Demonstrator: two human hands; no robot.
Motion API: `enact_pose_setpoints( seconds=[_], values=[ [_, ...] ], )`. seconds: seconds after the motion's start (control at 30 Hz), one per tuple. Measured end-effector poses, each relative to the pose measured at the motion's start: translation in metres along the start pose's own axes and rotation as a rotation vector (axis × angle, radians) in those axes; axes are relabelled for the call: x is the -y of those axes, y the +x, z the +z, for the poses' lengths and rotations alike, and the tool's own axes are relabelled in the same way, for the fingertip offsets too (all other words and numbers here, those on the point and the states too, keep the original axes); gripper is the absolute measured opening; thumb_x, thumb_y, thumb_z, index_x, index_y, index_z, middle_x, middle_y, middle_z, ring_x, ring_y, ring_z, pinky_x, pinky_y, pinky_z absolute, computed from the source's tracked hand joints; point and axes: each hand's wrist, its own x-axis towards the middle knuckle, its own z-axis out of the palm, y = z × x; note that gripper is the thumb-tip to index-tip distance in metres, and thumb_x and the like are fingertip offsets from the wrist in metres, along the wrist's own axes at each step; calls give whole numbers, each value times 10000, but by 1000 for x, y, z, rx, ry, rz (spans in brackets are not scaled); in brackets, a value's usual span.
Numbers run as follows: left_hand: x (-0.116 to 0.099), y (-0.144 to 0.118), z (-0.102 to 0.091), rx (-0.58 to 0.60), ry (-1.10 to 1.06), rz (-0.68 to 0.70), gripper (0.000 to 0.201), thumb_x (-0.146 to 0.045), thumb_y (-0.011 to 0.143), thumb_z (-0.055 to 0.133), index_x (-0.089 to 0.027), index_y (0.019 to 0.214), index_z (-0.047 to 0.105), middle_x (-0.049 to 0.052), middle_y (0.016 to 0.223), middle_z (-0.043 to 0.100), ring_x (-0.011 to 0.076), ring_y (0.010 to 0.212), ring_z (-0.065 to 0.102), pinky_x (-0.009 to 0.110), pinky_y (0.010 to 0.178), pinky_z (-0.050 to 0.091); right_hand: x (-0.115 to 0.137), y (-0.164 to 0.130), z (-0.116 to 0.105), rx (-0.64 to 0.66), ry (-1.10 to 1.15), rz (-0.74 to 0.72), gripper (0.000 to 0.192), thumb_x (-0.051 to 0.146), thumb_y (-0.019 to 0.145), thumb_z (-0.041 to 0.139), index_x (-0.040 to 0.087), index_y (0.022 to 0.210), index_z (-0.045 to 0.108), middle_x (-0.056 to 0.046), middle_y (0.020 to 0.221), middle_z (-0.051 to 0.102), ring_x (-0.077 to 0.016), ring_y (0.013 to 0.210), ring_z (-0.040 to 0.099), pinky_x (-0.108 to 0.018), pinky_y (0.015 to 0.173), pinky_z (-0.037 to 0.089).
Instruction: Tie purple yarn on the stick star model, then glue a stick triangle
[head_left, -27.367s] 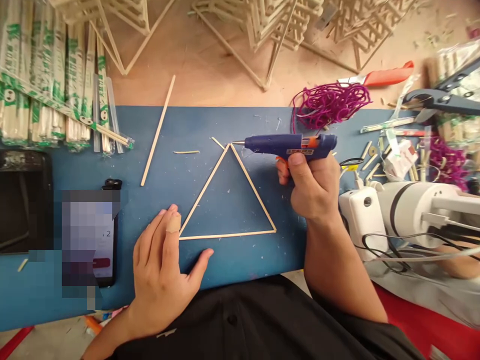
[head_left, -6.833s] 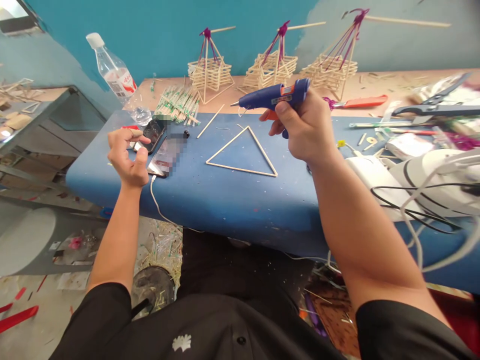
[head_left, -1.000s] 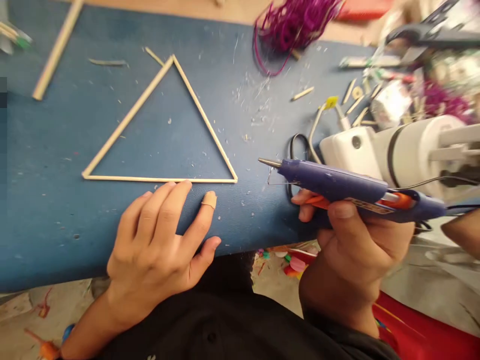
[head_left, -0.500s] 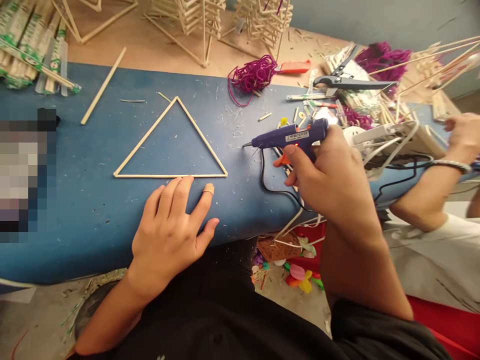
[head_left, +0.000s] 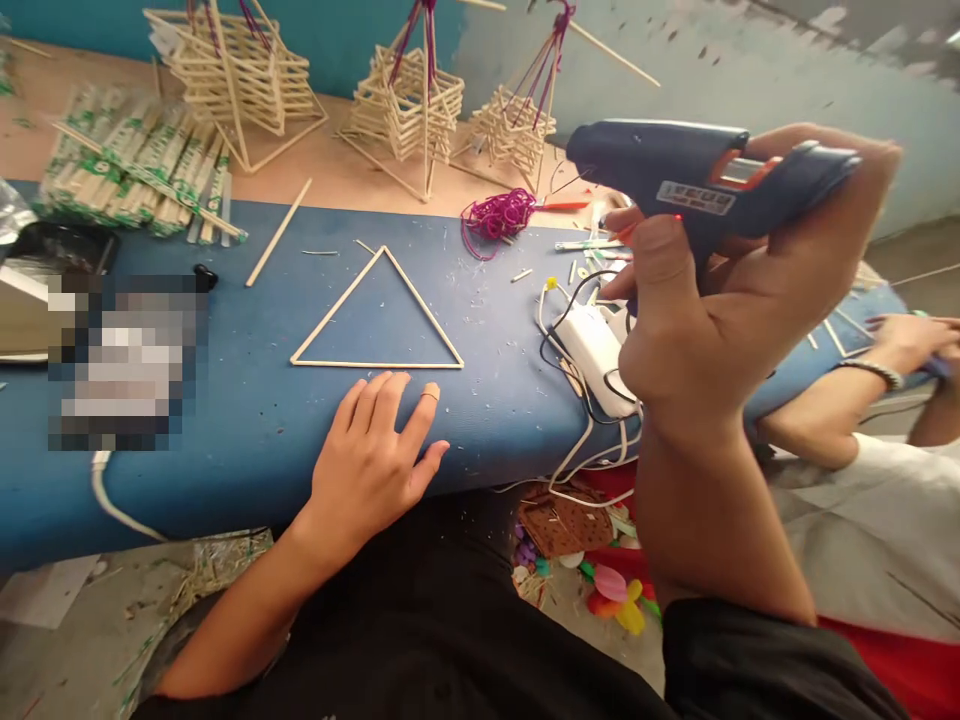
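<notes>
A blue hot glue gun (head_left: 675, 175) is gripped in my right hand (head_left: 705, 310), raised above the table, with its nozzle end toward the left. A small red light shows on its side. My left hand (head_left: 371, 450) lies flat, fingers spread, on the blue tabletop (head_left: 225, 400). Its fingertips are just below the bottom stick of a triangle made of wooden sticks (head_left: 377, 365). A bandage-like wrap (head_left: 430, 391) is around the index finger.
Wrapped chopsticks (head_left: 135, 170) are piled at back left, near a loose stick (head_left: 279, 232). Stacked stick frames (head_left: 409, 110) line the back. Purple cord (head_left: 499, 217) lies in the middle. A white power strip (head_left: 596, 355) has trailing cables. At right is a co-worker's arm (head_left: 817, 410).
My right hand has lifted the glue gun up, closer to the camera. The view has shifted, showing more of the back and left. My left hand stays by the triangle's bottom stick.
</notes>
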Motion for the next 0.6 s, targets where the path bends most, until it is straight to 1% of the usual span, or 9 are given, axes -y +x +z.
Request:
enact_pose_setpoints(
  seconds=[0.03,0.07,0.13,0.23,0.33,0.4,0.53,0.6],
  values=[
    [1,0,-3,2,-19,0,434,-359,1039,647,-97,1382,690,236,1320,706,384,1195,698,524,1050,565,1,0,7,-38,86,4,353,532,1009,721,304,1212,544,-8,1078,694,-120,710,696,-290,557,500],
    [3,-1,-6,2,-35,0,420,-351,1041,644,-92,1366,696,222,1297,718,374,1176,701,514,1042,571,1,1,15,-35,147,24,351,523,989,752,293,1159,549,7,991,701,-117,667,687,-279,507,471],
    [8,-2,-13,-12,-41,0,391,-343,1042,644,-77,1321,711,197,1247,744,361,1148,704,496,1011,579,-4,2,31,66,221,102,335,506,991,749,283,1115,533,12,919,727,-120,624,672,-279,466,449],
    [20,-2,-22,-23,-10,22,336,-319,1036,654,-58,1232,737,169,1175,775,346,1107,712,477,956,580,-18,5,57,229,246,200,313,517,1018,696,288,1136,518,10,954,769,-109,560,615,-296,486,468],
    [34,0,-28,32,-29,73,273,-265,1025,657,-58,1174,755,133,1121,793,320,1073,726,452,909,582,-31,11,80,353,221,221,302,517,1026,665,295,1164,514,11,980,778,-106,539,578,-302,510,463],
    [41,3,-30,67,-61,106,247,-241,1024,653,-62,1154,764,113,1113,803,306,1052,734,446,887,585,-38,16,93,406,186,227,291,482,1018,668,291,1167,507,5,972,778,-115,547,578,-308,524,456],
    [47,9,-29,64,-101,138,205,-195,1019,670,-56,1126,777,101,1090,821,281,1005,751,439,865,587,-46,19,113,413,112,212,302,459,1013,670,284,1191,499,-15,946,764,-164,679,655,-323,594,475],
    [49,11,-27,55,-105,151,175,-174,1000,710,-50,1099,784,103,1053,824,275,971,757,436,858,591,-49,16,120,395,90,211,310,486,1029,646,287,1211,492,-14,925,747,-173,690,652,-328,605,475]
  ],
)
